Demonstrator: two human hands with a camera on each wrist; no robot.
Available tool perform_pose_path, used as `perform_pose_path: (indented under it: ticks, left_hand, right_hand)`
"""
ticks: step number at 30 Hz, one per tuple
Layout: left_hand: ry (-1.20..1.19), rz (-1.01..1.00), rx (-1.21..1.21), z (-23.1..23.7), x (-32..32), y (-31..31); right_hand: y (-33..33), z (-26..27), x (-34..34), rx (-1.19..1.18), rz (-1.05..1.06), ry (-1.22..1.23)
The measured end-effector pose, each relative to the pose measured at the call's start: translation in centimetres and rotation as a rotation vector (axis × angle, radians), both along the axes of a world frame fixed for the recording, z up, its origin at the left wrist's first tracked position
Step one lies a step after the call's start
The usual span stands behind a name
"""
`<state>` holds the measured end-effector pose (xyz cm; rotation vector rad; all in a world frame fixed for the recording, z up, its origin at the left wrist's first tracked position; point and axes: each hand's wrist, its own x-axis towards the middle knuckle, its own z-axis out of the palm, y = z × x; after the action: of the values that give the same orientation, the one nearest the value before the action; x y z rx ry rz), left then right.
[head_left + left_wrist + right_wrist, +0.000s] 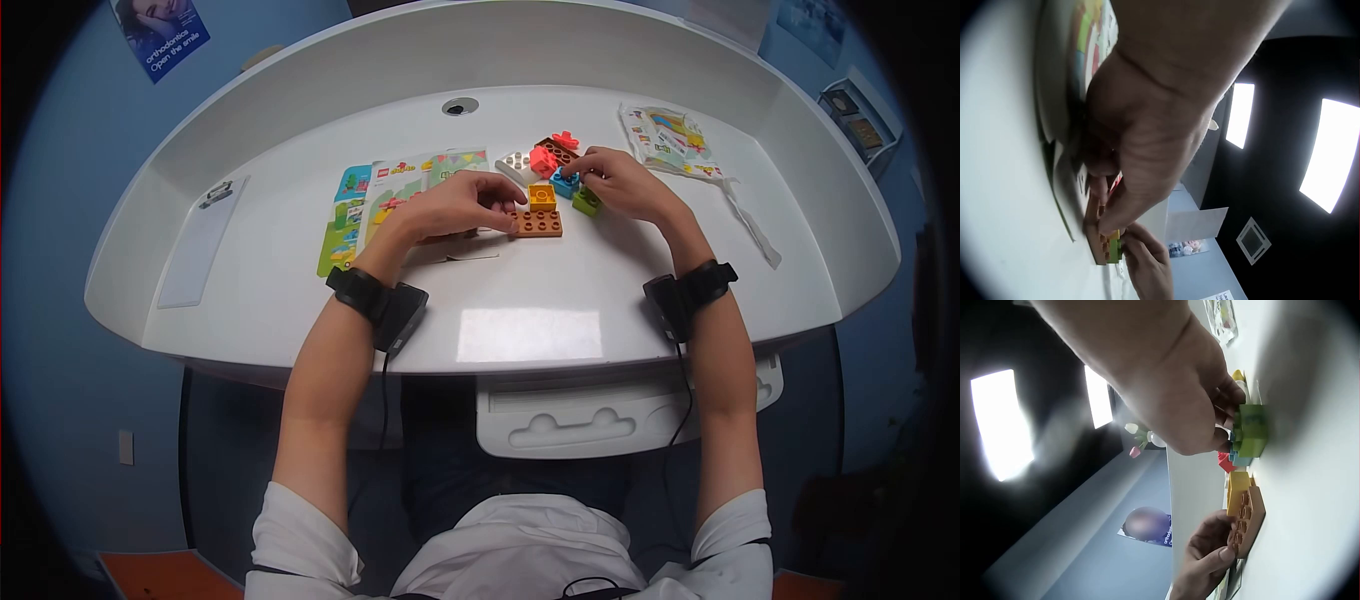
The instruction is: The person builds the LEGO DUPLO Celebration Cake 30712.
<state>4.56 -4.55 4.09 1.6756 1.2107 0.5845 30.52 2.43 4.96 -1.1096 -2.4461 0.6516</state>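
A brown studded plate (538,224) lies on the white table with a yellow brick (542,197) standing on its far side. My left hand (462,205) grips the left end of this plate, thumb on the near side, fingers behind; the right wrist view shows the thumb against its edge. My right hand (625,185) has its curled fingers on a blue brick (563,183), fingertips partly hiding it. Close under that hand sits a green brick (1254,431) marked with a number. Behind are a coral-red brick (543,160), a white studded piece (514,165) and a dark brown plate (560,150).
An instruction booklet (395,180) and a colourful card (345,215) lie left, partly under my left arm. An opened plastic package (668,140) is at the right. A coral flower piece (565,140) sits at the back. A raised wall (350,85) rings the table's far side.
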Motion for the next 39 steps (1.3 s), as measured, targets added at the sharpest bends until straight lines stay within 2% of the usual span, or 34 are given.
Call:
perform_pose_path:
  ticks: [8,11,17,19,26,30,32,35,39]
  left_hand:
    - [0.000,0.000,0.016,-0.8,-0.5,0.6]
    - [-0.012,-0.001,0.043,-0.5,-0.2,0.2]
    - [-0.016,0.013,-0.018,-0.5,-0.5,0.5]
    - [-0.063,-0.011,0.041,-1.0,-0.7,0.8]
    - [-0.036,0.006,-0.015,-0.5,-0.5,0.5]
    - [-0.027,0.009,-0.004,-0.5,-0.4,0.4]
    - [-0.021,0.021,-0.014,-0.5,-0.5,0.4]
    - [-0.060,0.015,-0.024,-0.6,-0.6,0.5]
    - [-0.083,-0.013,-0.015,-1.0,-0.7,0.8]
  right_hand:
    - [-0.4,0.0,-0.3,-0.066,-0.063,0.058]
    - [0.4,-1.2,-0.3,0.012,-0.026,0.133]
    - [-0.1,-0.6,-0.6,-0.063,-0.011,0.129]
    - [-0.6,-0.5,-0.9,-0.037,-0.021,0.103]
    - [-0.1,-1.4,-1.0,0.107,0.035,0.122]
    - [-1.6,0.3,-1.3,0.062,-0.021,0.210]
    - [-2.6,1.3,-1.5,-0.017,0.006,0.284]
    - [-2.5,1.0,-1.8,-0.016,0.075,0.202]
    - [-3.3,1.0,-2.5,-0.045,0.140,0.214]
